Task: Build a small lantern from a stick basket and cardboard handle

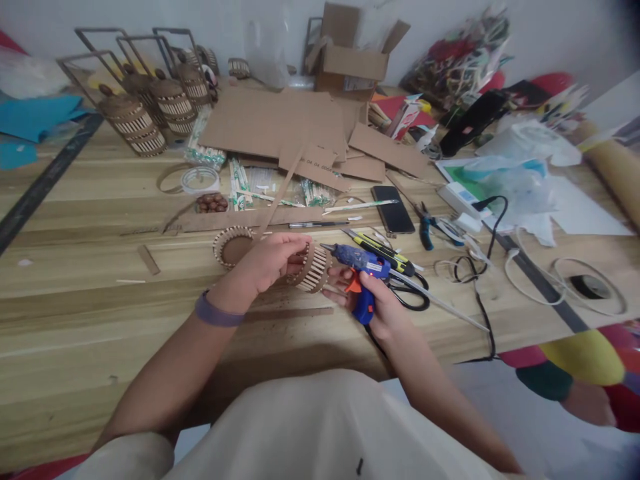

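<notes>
My left hand (280,257) grips a small round piece (315,268) built of pale wooden slats between brown cardboard bands. The piece is tilted, its slatted side turned toward my right hand. A blue hot glue gun (363,260) with an orange trigger is in my right hand (383,303), its nozzle close by the upper rim of the slatted piece. Whether the nozzle touches the rim I cannot tell. Behind my left wrist lies a second slatted ring (233,247) with a cardboard base. A long cardboard strip (283,190) rises from near my left hand.
Cutters (383,252), a phone (393,209) and pliers (427,227) lie to the right, near a black cable (480,307). Cardboard sheets (270,123) and packs of sticks (317,192) are behind. Finished slatted lanterns (133,123) stand back left. A bowl of brown beads (211,203) sits left.
</notes>
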A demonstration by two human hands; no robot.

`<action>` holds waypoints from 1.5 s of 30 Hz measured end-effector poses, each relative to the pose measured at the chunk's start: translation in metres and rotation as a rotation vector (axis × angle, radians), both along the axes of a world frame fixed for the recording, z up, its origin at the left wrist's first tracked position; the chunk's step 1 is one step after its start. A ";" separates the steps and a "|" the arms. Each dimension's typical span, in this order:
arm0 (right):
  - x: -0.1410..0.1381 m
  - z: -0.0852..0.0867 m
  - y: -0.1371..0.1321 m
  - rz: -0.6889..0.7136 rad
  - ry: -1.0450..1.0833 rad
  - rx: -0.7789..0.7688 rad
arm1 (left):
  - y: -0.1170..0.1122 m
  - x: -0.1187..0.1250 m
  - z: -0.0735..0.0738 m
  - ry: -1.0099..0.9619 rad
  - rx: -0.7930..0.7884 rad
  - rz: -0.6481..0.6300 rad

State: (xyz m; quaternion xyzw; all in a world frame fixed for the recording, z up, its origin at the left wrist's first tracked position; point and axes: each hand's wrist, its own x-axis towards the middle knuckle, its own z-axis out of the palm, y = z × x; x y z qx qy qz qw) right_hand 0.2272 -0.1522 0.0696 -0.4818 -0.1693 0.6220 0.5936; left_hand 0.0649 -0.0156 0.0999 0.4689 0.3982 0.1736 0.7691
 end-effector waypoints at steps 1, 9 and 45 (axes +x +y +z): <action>0.000 -0.001 0.001 -0.006 0.011 -0.005 | 0.000 0.001 -0.001 -0.013 -0.005 0.008; 0.004 -0.007 0.000 -0.039 0.044 0.024 | -0.003 -0.003 -0.007 0.222 0.437 -0.067; -0.004 -0.009 0.006 -0.046 0.132 0.061 | -0.008 -0.041 -0.013 0.165 0.722 -0.316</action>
